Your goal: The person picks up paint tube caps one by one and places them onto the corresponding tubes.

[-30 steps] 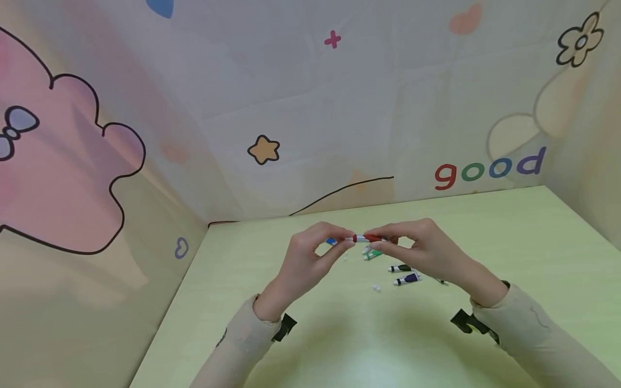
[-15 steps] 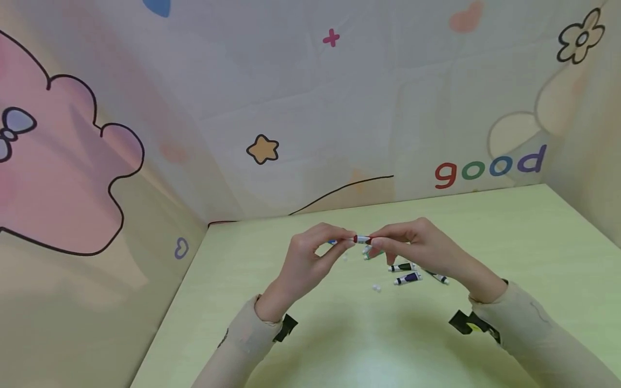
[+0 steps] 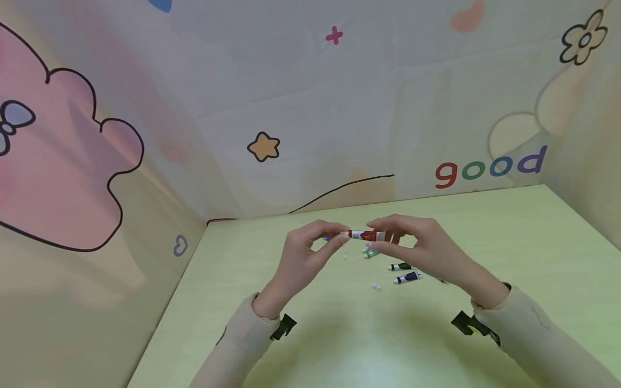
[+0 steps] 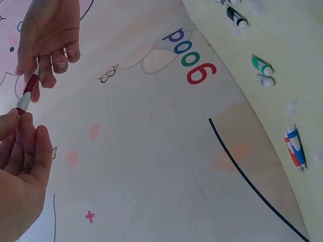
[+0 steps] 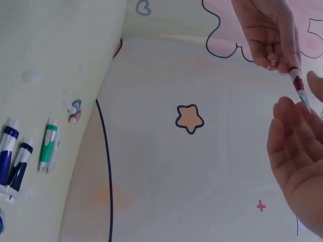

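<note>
A small red-and-white paint tube (image 3: pixel 367 235) is held up level above the table. My left hand (image 3: pixel 308 258) pinches it at the cap end between thumb and fingertips. My right hand (image 3: pixel 417 245) is around the tail end, its thumb and fingers spread apart. In the right wrist view the right hand (image 5: pixel 298 151) has its thumb off the paint tube (image 5: pixel 299 83), whose flat tail lies close to the fingers; whether they touch I cannot tell. In the left wrist view the left hand (image 4: pixel 22 171) grips the lower end of the paint tube (image 4: pixel 26 96).
On the pale green table (image 3: pixel 310 345) lie more paint tubes: a purple one (image 3: pixel 407 278), a black one (image 3: pixel 400 267), a green one (image 3: pixel 371 254), and a blue one (image 4: pixel 295 146) beside a red-orange one (image 4: pixel 290 150). Small white pieces (image 3: pixel 376 287) lie nearby. A printed cloth wall (image 3: pixel 310 108) stands behind.
The right hand's fingers first covered the tube's red tail half, then slid toward its middle, and now stand apart, so more of the tube shows. The left hand keeps its pinch.
</note>
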The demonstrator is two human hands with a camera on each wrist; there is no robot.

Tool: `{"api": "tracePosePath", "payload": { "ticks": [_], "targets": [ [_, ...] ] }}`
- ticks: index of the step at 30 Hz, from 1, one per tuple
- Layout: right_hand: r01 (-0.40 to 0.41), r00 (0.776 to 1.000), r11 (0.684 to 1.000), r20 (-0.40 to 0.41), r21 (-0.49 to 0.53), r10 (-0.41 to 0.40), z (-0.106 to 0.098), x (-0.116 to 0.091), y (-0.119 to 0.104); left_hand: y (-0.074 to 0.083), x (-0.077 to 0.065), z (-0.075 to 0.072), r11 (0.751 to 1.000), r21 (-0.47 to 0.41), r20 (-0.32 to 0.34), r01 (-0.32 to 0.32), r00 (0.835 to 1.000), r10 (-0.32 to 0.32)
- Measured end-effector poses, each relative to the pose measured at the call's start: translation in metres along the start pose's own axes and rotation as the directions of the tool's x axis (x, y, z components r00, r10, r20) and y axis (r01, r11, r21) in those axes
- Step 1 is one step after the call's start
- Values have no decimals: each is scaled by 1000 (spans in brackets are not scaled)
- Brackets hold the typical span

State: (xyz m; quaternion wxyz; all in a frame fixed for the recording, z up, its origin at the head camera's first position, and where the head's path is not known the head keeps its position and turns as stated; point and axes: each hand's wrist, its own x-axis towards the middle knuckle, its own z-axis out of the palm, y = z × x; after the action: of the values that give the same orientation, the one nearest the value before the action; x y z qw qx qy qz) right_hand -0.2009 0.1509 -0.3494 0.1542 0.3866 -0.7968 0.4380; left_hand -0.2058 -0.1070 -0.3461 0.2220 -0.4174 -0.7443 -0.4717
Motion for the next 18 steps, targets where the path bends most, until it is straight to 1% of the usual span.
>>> {"api": "tracePosePath", "payload": {
  "ticks": [2,3,4,6,9,10,12,14,16,18],
  "targets": [
    [105,993,991,-44,-80,-109,1,0,2,0,-1,-1,998,-17,-8,53,999,-53],
    [158,984,980,-59,-124,-166,1,1,3,0,-1,-1,997,-24,-12,78,997,-78],
    [213,971,962,-70,-171,-227,2,2,4,-1,0,-2,994,-29,-13,102,995,-102],
    [292,944,917,-75,-271,-322,4,4,5,-2,0,-3,988,-44,-13,148,989,-149],
    [361,908,852,-65,-379,-414,6,8,6,-3,2,-4,975,-56,-12,214,976,-215],
    [377,899,836,-60,-399,-434,6,9,6,-3,2,-4,970,-61,-12,234,972,-235],
    [392,891,817,-48,-423,-452,7,11,6,-4,2,-4,962,-59,-11,265,964,-267],
    [409,882,806,-39,-428,-469,9,12,6,-4,2,-4,956,-54,-14,290,957,-291],
    [415,880,799,-31,-436,-474,10,13,7,-5,1,-4,949,-51,-17,310,950,-312],
    [412,884,797,-20,-441,-468,10,11,9,-7,0,-2,944,-52,-18,324,945,-326]
  ]
}}
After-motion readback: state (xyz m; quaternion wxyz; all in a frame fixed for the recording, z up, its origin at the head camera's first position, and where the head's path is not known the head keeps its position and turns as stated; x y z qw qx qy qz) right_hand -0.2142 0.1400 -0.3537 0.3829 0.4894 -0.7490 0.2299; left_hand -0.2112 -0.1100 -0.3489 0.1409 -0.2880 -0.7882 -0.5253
